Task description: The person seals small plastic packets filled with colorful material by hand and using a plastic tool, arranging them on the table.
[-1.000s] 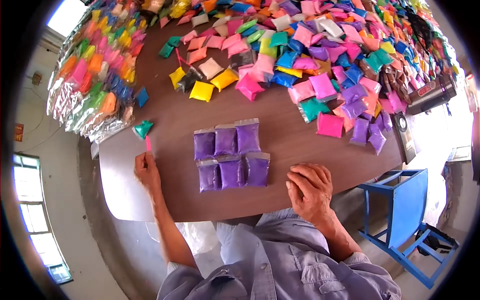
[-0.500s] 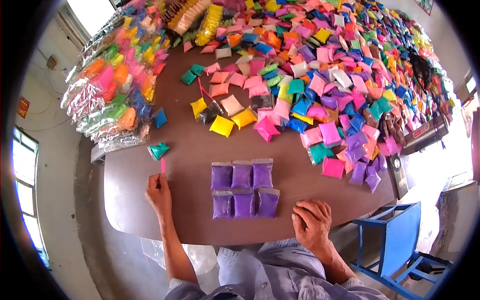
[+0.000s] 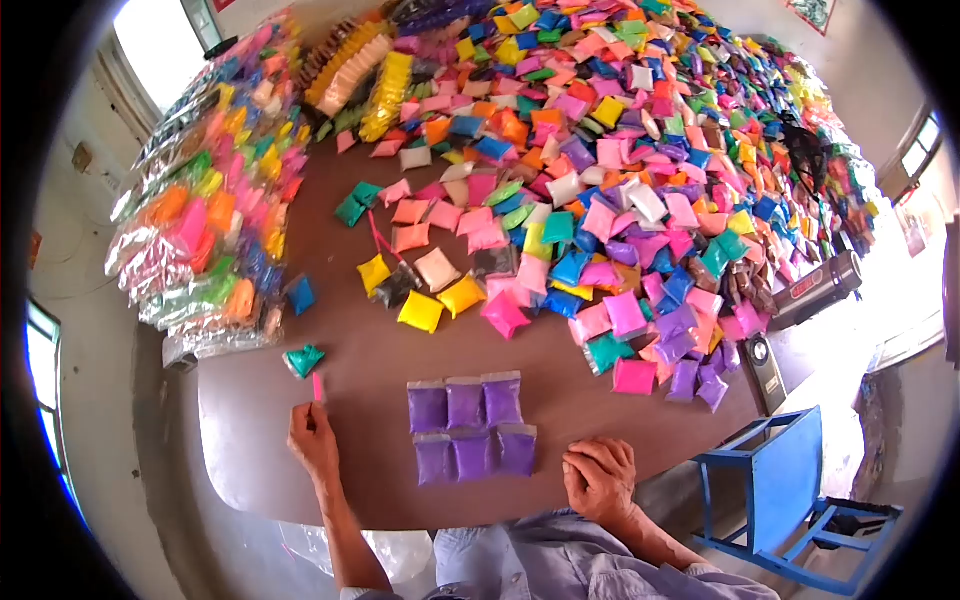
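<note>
Six purple packets would be several: these purple packets (image 3: 465, 455) lie in two neat rows on the brown table between my hands. My left hand (image 3: 314, 440) is at the table's left side, fingers pinched together, with a narrow pink strip (image 3: 318, 387) sticking out from the fingertips. Just beyond the strip lies a green packet (image 3: 303, 361). My right hand (image 3: 600, 478) rests at the front edge, right of the purple packets, its fingers curled and nothing visible in them. Both hands are apart from the purple packets.
A large heap of coloured packets (image 3: 600, 160) covers the table's far side and right. Clear bags of packets (image 3: 200, 230) are stacked at the left. A blue packet (image 3: 300, 295) lies beside them. A blue stool (image 3: 785, 480) stands at the right, near a dark cylinder (image 3: 820, 288).
The view has tilted upward, so the table and its contents sit lower in the picture. Both hands keep nearly the same places and poses, and the packets have not been rearranged.
</note>
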Demonstrator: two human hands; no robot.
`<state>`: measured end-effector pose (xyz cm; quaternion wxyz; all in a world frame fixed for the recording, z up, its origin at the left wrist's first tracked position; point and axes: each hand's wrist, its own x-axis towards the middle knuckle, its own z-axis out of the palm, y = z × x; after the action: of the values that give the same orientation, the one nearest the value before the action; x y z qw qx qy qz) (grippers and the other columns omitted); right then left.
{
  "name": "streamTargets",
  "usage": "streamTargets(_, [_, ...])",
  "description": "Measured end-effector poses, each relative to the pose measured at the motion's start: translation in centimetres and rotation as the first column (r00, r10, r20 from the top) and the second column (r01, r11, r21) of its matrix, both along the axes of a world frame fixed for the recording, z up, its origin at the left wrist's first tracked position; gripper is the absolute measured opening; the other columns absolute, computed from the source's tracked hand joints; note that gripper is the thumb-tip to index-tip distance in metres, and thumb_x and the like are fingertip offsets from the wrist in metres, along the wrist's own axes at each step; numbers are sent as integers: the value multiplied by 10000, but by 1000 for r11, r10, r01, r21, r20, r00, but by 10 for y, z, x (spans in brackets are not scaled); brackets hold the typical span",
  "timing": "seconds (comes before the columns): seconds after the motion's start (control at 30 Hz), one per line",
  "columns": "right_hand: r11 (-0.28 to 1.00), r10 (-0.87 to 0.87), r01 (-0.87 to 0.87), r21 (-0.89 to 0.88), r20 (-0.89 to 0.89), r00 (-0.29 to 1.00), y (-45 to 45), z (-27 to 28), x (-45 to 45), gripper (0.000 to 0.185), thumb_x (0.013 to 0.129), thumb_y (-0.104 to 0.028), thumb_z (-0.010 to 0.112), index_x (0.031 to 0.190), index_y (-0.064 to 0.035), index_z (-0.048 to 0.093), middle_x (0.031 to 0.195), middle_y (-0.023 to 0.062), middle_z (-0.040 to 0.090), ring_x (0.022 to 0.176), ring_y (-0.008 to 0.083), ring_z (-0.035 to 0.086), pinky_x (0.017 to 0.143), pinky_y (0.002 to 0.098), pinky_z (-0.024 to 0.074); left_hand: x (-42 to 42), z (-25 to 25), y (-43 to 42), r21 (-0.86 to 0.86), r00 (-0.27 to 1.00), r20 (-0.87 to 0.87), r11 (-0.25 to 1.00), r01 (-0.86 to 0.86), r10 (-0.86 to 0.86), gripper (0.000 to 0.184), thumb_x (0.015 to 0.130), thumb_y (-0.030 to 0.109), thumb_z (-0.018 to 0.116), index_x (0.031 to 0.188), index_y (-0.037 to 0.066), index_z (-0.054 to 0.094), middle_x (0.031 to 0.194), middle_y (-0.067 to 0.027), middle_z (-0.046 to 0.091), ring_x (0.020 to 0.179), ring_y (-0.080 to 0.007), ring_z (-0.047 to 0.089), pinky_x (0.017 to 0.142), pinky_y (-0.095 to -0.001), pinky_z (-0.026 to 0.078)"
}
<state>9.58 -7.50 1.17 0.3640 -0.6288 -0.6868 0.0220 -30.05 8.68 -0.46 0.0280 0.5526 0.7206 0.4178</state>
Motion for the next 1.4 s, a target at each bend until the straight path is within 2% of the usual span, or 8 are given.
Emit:
streamTargets(0.1, [1000, -11, 11, 18, -24, 1000, 1, -2, 0, 144, 767, -78, 758, 907, -96, 732, 1026, 30, 690, 917, 263, 652, 843, 423, 464, -4, -5, 2, -27, 1000, -1, 1000, -5, 5, 96, 954, 98, 642, 907, 15, 649, 725, -99, 627, 619, -181, 571, 615, -341, 482])
streamTargets(0.17, [999, -29, 30, 12, -23, 999, 1, -1, 0, 141, 766, -85, 760, 903, -105, 734, 1020, 20, 690, 922, 249, 657, 846, 413, 464, 0, -4, 3, 22, 1000, -13, 1000, 5, -5, 104, 955, 102, 649, 899, 14, 645, 705, -102, 615, 599, -190, 566, 595, -343, 475])
streamTargets(0.37, [1000, -10, 9, -22, -41, 999, 1, 4, 3, 180, 761, -97, 761, 930, -126, 708, 1033, -1, 678, 951, 219, 656, 865, 391, 467, -8, -10, 4, -15, 995, -94, 1000, 13, -14, 99, 960, 100, 649, 901, 21, 650, 699, -92, 617, 598, -200, 572, 586, -338, 478])
streamTargets(0.53, [1000, -19, 18, -18, -64, 998, 0, 3, 5, 194, 773, -96, 762, 956, -124, 703, 1044, 1, 671, 971, 222, 651, 873, 389, 466, -6, -13, 6, 37, 998, -43, 998, 45, -43, 138, 972, 115, 642, 893, 2, 637, 746, -104, 637, 629, -221, 590, 595, -352, 489])
streamTargets(0.6, [1000, -28, 28, 0, -82, 996, 0, 2, 5, 151, 767, -104, 780, 909, -116, 731, 1016, 2, 692, 947, 217, 661, 876, 390, 464, -7, -13, 6, 45, 997, -62, 998, 54, -51, 143, 972, 116, 642, 891, -2, 636, 751, -109, 640, 630, -222, 588, 596, -352, 488])
streamTargets(1.2, [1000, -1, 1, 1, -204, 979, -4, 3, 10, 171, 763, -88, 783, 921, -124, 728, 1017, 23, 707, 933, 244, 666, 849, 405, 480, -12, -20, 7, 48, 994, -103, 997, 52, -47, 142, 971, 129, 644, 898, 8, 652, 743, -128, 657, 615, -251, 605, 597, -363, 499])
streamTargets(1.33, [999, -52, 53, 9, -123, 991, 26, 56, 43, 171, 771, -82, 782, 932, -121, 736, 1005, 55, 718, 885, 255, 669, 785, 411, 490, -8, -14, 7, 11, 995, -96, 999, 37, -36, 155, 978, 136, 636, 890, 9, 655, 700, -113, 632, 586, -226, 583, 578, -365, 486])
streamTargets(1.4, [988, -42, 49, 150, -46, 998, 51, 70, 74, 206, 789, -81, 779, 982, -120, 719, 981, 52, 717, 818, 246, 668, 763, 402, 481, -14, -22, 8, 20, 996, -75, 999, 43, -42, 161, 982, 139, 633, 890, 8, 656, 691, -109, 623, 577, -214, 571, 569, -366, 479])
